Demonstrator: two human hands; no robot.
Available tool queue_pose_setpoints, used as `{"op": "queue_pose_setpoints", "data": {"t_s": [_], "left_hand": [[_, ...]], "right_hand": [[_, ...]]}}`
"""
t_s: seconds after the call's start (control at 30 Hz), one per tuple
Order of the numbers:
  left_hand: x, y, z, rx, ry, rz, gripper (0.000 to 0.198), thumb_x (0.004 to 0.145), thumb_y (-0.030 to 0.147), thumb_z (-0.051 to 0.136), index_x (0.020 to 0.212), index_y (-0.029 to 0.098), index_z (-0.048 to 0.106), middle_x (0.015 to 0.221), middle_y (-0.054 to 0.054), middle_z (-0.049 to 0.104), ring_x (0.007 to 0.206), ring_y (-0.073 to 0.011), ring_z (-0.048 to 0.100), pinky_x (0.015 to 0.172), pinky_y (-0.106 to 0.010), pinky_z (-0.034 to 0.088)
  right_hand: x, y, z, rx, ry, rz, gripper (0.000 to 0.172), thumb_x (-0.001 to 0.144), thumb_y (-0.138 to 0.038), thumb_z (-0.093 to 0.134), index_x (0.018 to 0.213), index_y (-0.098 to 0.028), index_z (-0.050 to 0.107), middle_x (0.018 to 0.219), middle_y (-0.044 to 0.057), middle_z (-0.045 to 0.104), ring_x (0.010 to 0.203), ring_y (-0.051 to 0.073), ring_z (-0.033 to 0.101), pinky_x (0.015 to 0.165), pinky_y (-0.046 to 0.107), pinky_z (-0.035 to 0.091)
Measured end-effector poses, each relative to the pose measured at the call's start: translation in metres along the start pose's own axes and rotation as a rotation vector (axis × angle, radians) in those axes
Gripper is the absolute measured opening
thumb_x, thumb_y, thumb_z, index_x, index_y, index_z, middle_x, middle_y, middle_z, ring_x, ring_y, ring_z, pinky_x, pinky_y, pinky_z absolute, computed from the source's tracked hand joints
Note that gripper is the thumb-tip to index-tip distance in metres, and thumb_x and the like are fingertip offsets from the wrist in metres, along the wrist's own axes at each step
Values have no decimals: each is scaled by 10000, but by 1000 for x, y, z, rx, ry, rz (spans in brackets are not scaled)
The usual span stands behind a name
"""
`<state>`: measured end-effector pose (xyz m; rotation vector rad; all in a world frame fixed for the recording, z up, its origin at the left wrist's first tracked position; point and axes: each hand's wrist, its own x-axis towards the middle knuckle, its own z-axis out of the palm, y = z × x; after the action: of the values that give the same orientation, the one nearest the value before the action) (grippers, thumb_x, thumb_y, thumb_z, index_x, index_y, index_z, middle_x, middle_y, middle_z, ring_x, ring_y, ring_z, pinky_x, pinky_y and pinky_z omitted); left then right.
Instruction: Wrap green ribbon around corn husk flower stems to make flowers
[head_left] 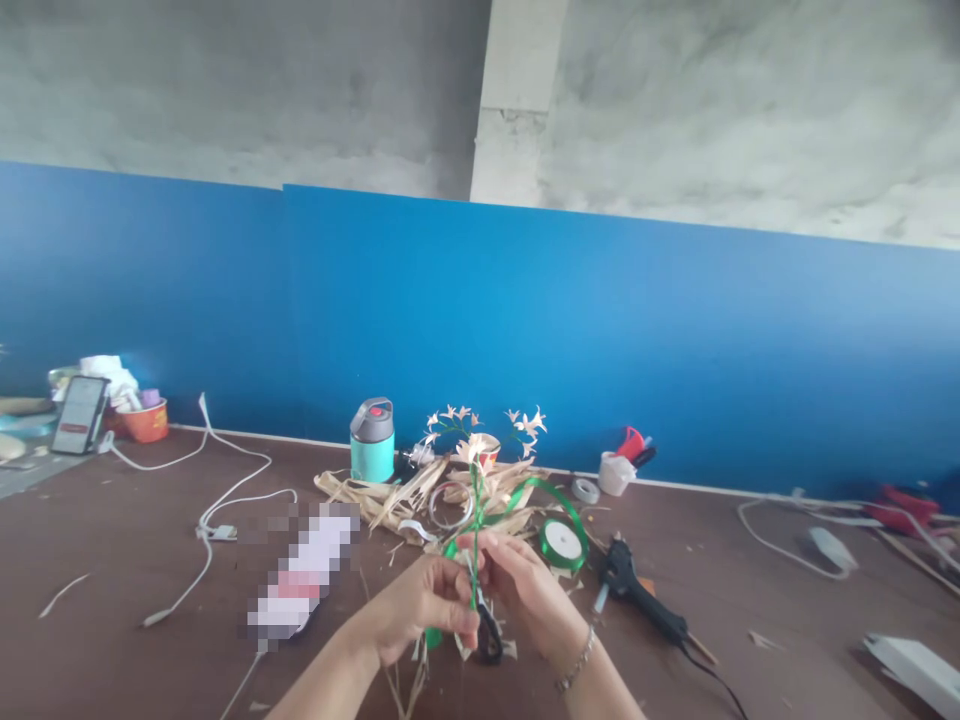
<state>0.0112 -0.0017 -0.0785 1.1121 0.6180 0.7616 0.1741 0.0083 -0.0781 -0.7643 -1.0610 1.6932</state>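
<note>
In the middle of the head view, a stem of small pale craft flowers (478, 505) with a green-wrapped stalk stands upright between my hands. My left hand (424, 605) pinches the lower stalk between thumb and fingers. Higher up, the fingertips of my right hand (529, 590) close in on the same stalk; the exact contact is partly hidden. Under my hands lie scissors (490, 635) with dark handles, largely covered. A roll of green ribbon (562, 543) sits just beyond my right hand, its loose end looping toward the flowers. Dry husk strips (375, 500) are spread behind my hands.
A hot glue gun (637, 590) with a cord lies to the right. Further back are a teal flask (373, 442), a white tape roll (585, 490) and a small white cup (616, 473). On the left lie a blurred-out phone (307, 575) and white cables (232, 480). A blue partition (600, 320) borders the table.
</note>
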Motion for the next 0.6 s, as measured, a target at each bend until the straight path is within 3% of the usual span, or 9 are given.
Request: {"op": "queue_pose_setpoints", "data": {"t_s": [0.1, 0.27, 0.47, 0.6], "left_hand": [[-1, -3, 0, 34, -39, -42, 233, 531, 232, 812, 562, 146, 598, 546, -33, 682, 513, -157, 600, 582, -273, 427], [1, -7, 1, 79, 10, -61, 253, 516, 259, 802, 573, 158, 577, 518, -26, 668, 504, -165, 600, 589, -290, 444], [11, -10, 1, 254, 217, -8, 224, 577, 293, 740, 559, 162, 559, 555, -31, 677, 564, -179, 607, 623, -297, 445], [13, -12, 4, 446, 417, 47, 139, 630, 236, 673, 580, 175, 559, 596, -33, 676, 617, -210, 613, 633, -303, 419]], "right_hand": [[1, 0, 0, 59, 43, -17, 280, 708, -410, 727, 705, -134, 674, 541, -33, 488, 505, 80, 401, 489, 191, 294], [4, -1, -3, 45, 175, -119, 306, 611, -346, 794, 544, -131, 586, 587, -8, 541, 475, 62, 343, 454, 196, 242], [11, 5, -10, -14, 349, -250, 383, 632, -391, 776, 511, -167, 490, 451, -84, 353, 437, 59, 253, 435, 207, 215], [13, 9, -9, -68, 476, -324, 422, 581, -470, 779, 532, -179, 477, 445, -90, 359, 423, 59, 251, 420, 212, 204]]}}
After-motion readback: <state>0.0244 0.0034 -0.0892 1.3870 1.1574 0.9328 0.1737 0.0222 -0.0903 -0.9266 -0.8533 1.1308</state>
